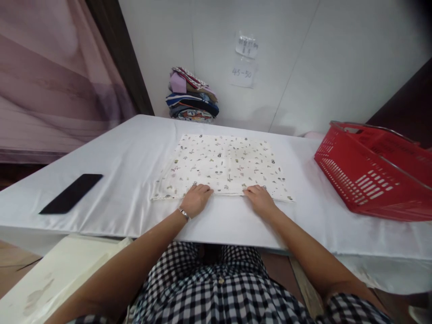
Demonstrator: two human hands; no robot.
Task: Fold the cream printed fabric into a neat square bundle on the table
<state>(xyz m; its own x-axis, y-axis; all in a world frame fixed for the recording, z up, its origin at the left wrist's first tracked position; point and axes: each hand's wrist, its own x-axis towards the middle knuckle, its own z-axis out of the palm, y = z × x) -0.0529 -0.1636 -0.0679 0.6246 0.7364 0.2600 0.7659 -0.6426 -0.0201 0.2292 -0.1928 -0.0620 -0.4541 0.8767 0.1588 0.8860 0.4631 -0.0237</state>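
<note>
A white cloth [224, 162] printed with small figures lies flat on the white-covered table [128, 153], spread as a rectangle. My left hand [196, 199] rests on its near edge, fingers curled over the hem, with a bracelet at the wrist. My right hand [259, 200] presses the same near edge a little to the right, fingers bent onto the fabric. Whether either hand pinches the hem or only lies on it is not clear.
A red plastic basket [371, 173] stands at the table's right. A black phone [71, 193] lies at the left. A stack of folded cloths [191, 96] sits against the back wall under paper labels [245, 63]. A pink curtain hangs at the left.
</note>
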